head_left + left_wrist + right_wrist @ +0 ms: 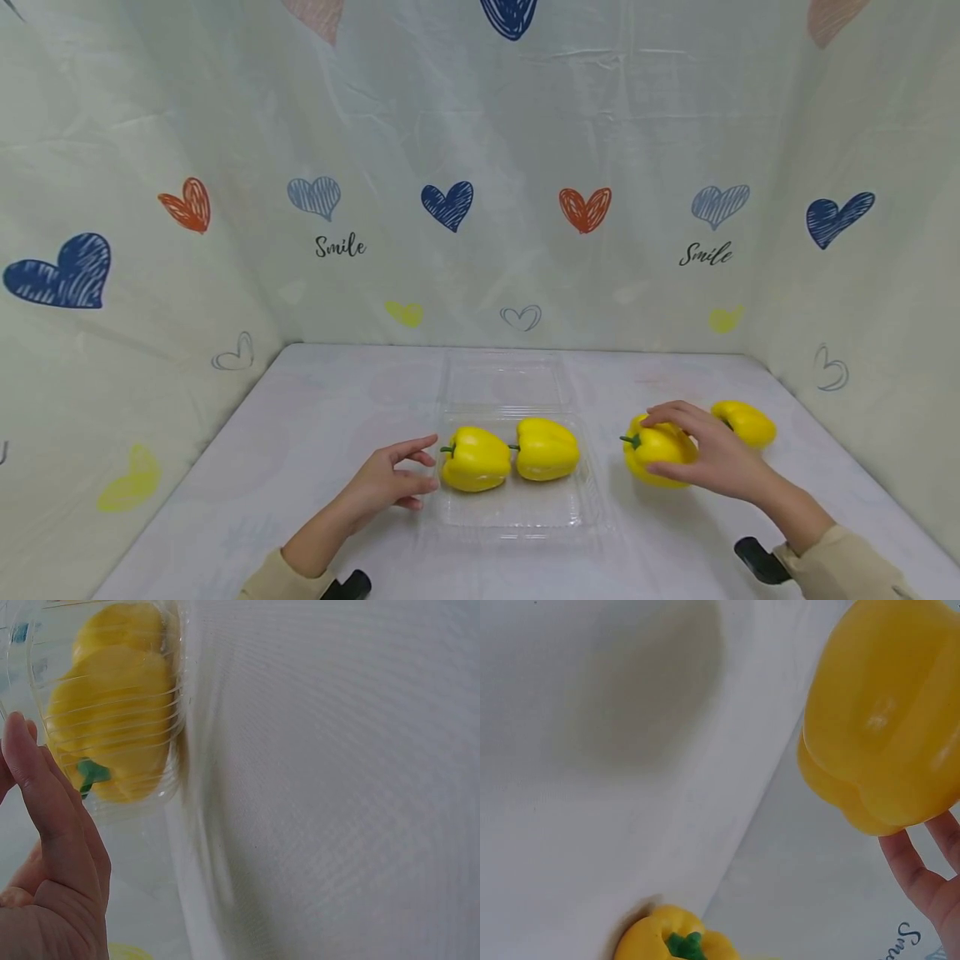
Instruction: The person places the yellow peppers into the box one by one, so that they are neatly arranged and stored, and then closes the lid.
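Two yellow bell peppers lie side by side in a clear plastic clamshell box (pixel 517 517), the left pepper (pixel 476 460) and the right pepper (pixel 547 450) both with stems toward the left. My left hand (pixel 390 479) is at the box's left side, fingers loosely extended and holding nothing; whether the fingertips touch the wall I cannot tell. Over to the right, my right hand (pixel 712 454) grips a third yellow bell pepper (pixel 885 712) between thumb and fingers. In the right wrist view that pepper hangs above the table, its shadow apart from it.
Another yellow bell pepper (pixel 744 423) lies on the white table (pixel 360 383) behind my right hand. The box's transparent lid (pixel 506 382) is folded back, away from me. A heart-printed curtain (pixel 517 150) encloses the table at the back and sides.
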Motion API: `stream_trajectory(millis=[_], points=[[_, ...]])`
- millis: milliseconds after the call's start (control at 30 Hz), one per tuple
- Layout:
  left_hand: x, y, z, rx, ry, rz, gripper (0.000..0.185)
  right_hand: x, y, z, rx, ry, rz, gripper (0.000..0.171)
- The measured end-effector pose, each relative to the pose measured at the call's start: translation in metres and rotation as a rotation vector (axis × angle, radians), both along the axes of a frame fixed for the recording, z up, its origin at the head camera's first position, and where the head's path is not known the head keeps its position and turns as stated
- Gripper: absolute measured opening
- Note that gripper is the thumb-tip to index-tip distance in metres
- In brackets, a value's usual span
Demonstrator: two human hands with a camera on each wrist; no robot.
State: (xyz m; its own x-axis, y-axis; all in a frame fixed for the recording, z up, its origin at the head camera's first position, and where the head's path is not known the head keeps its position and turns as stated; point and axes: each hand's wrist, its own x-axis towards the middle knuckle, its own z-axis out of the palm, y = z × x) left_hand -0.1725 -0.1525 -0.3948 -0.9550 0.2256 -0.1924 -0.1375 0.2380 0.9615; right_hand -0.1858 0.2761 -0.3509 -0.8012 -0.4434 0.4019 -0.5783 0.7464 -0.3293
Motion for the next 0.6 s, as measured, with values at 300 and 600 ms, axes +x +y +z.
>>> stream_trajectory(millis=[300, 600], points=[[0.000, 0.000, 0.000, -0.008, -0.007, 0.007, 0.070, -0.003, -0.010, 0.003, -0.024, 0.001, 0.040, 0.044], [0.000, 0.001, 0.001, -0.008, -0.012, 0.007, 0.069, -0.003, -0.021, 0.004, -0.041, -0.017, 0.093, 0.042]])
